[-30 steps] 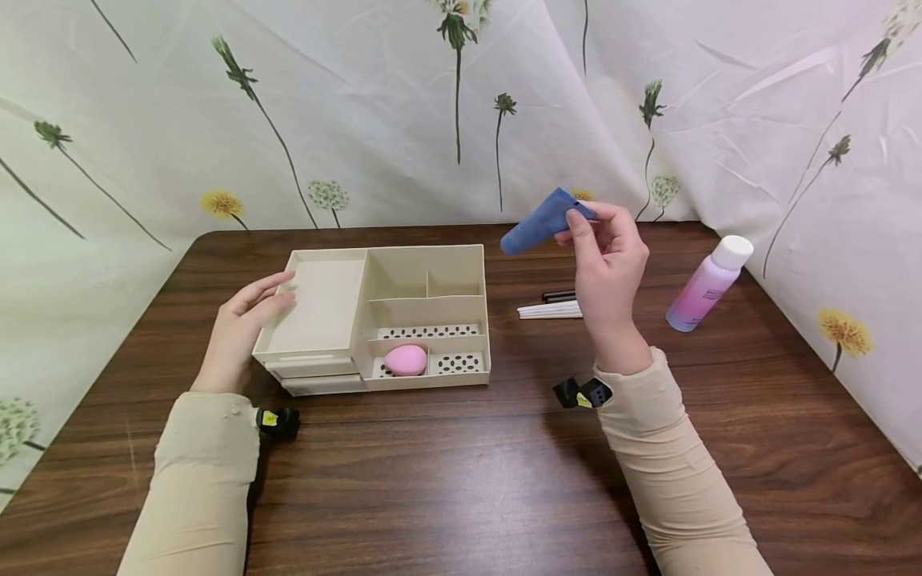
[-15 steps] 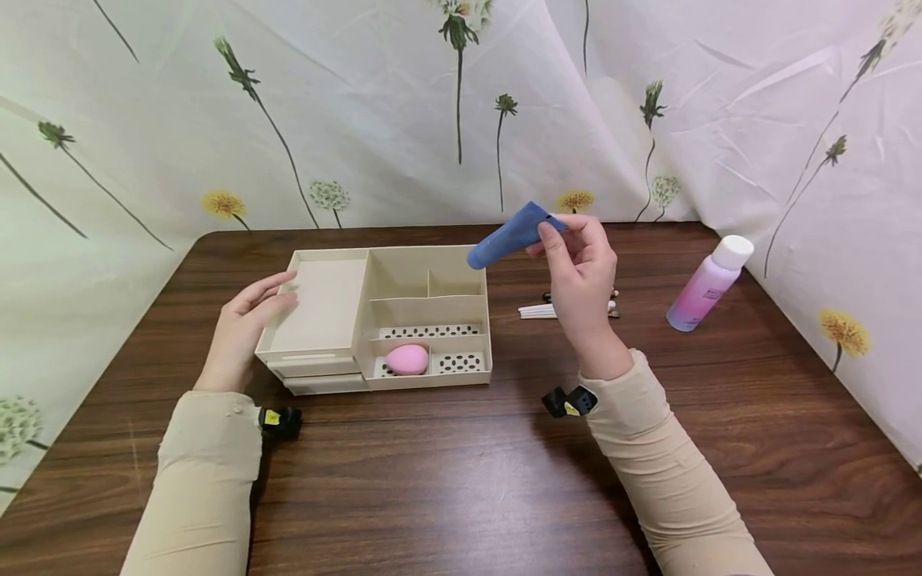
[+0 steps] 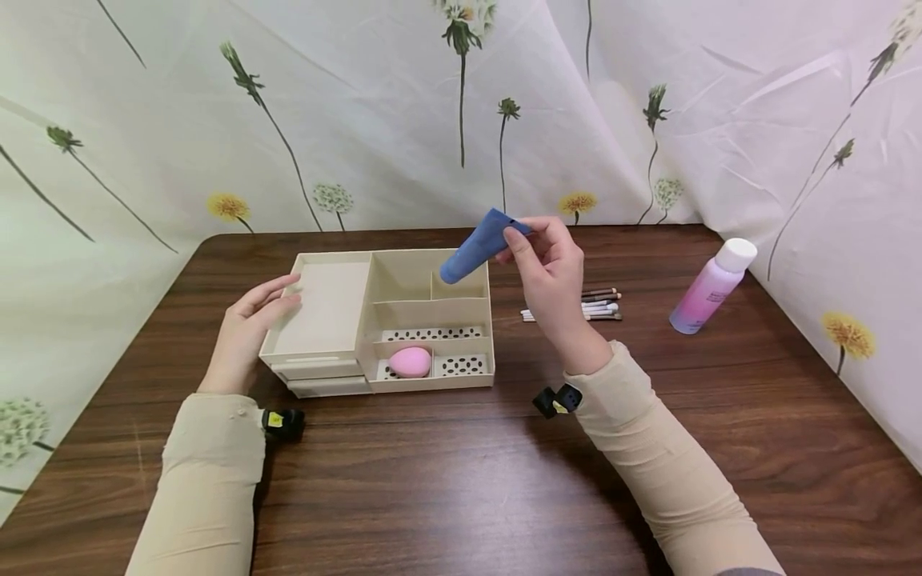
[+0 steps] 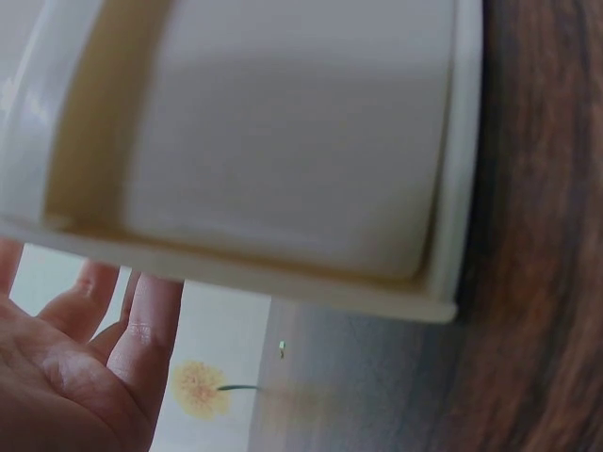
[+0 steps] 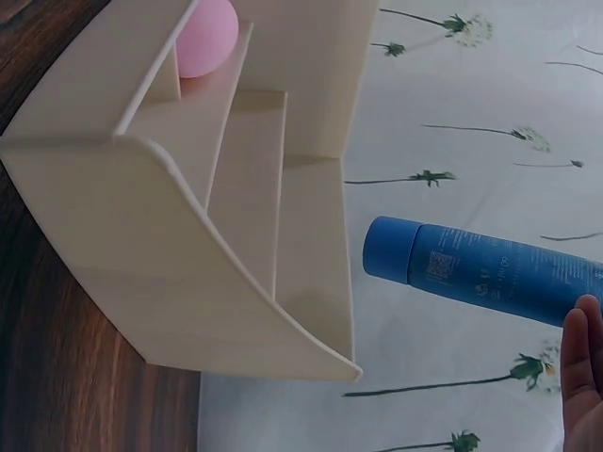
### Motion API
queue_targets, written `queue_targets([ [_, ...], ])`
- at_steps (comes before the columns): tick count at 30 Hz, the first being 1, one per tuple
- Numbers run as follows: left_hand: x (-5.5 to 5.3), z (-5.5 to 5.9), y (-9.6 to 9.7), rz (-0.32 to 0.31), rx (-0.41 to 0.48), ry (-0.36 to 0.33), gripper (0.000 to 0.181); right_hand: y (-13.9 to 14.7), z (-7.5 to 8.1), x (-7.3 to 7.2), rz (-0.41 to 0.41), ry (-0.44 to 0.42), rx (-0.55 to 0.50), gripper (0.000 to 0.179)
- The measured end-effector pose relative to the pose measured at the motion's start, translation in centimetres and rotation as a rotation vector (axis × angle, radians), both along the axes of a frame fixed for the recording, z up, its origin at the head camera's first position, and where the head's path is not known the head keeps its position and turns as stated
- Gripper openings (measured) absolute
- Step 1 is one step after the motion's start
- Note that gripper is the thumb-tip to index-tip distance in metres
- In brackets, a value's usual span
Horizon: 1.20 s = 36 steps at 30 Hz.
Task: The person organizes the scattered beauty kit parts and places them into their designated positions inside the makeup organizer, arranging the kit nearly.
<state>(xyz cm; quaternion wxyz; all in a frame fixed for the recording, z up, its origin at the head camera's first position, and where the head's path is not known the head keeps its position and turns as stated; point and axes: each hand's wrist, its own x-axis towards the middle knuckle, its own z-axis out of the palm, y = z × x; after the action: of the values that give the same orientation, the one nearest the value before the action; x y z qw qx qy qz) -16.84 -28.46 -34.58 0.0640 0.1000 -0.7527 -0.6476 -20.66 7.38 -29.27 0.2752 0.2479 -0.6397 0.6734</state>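
Observation:
A blue squeeze tube (image 3: 477, 246) is pinched at its flat end between the thumb and fingers of my right hand (image 3: 553, 276). Its capped end tilts down over the back right compartment of a cream desk organizer (image 3: 334, 308). The right wrist view shows the tube's blue cap (image 5: 391, 249) apart from the organizer's wall. My left hand (image 3: 241, 336) rests against the organizer's left side, fingers lying over the rim of the flat top tray. In the left wrist view those fingers (image 4: 151, 330) look extended beside the tray edge. A pink makeup sponge (image 3: 410, 362) sits in a front compartment.
Several makeup brushes (image 3: 601, 308) lie on the wooden table (image 3: 461, 480) right of the organizer, partly behind my right hand. Farther right stands a pink and lilac bottle (image 3: 709, 288) with a white cap. A flower-printed cloth (image 3: 403, 120) hangs behind the table.
My right hand has carried the blue tube left, from beside the organizer to over its back right compartment. The brushes are now less covered. My left hand stays on the organizer.

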Motion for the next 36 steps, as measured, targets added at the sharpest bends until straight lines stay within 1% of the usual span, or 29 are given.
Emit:
queue_targets([
  [6, 0.0, -0.1, 0.0, 0.005, 0.002, 0.004, 0.047, -1.1, 0.3, -0.4, 0.034, -0.026, 0.018, 0.014],
  [14, 0.0, -0.2, 0.1, 0.002, 0.019, 0.021, 0.045, -2.7, 0.5, -1.2, 0.092, -0.038, 0.123, 0.015],
  [20, -0.1, -0.1, 0.2, 0.003, 0.022, 0.016, 0.045, -3.8, 1.2, -1.9, 0.12, -0.059, 0.165, 0.015],
  [24, -0.2, -0.1, 0.2, 0.005, 0.023, 0.011, 0.045, -4.6, 1.6, -2.4, 0.134, -0.08, 0.223, 0.015],
  [26, -0.2, -0.1, 0.1, 0.007, 0.024, 0.011, 0.045, -4.9, 1.6, -2.7, 0.141, -0.101, 0.255, 0.015],
  [30, -0.1, -0.1, 0.1, 0.011, 0.035, 0.009, 0.046, -5.7, 1.5, -3.1, 0.159, -0.177, 0.313, 0.015],
  [33, -0.1, -0.2, 0.0, 0.011, 0.033, 0.002, 0.047, -6.2, 1.1, -3.3, 0.161, -0.238, 0.361, 0.016],
  [36, -0.1, -0.2, -0.1, 0.01, 0.026, 0.003, 0.047, -6.7, 0.9, -3.5, 0.153, -0.276, 0.411, 0.017],
])
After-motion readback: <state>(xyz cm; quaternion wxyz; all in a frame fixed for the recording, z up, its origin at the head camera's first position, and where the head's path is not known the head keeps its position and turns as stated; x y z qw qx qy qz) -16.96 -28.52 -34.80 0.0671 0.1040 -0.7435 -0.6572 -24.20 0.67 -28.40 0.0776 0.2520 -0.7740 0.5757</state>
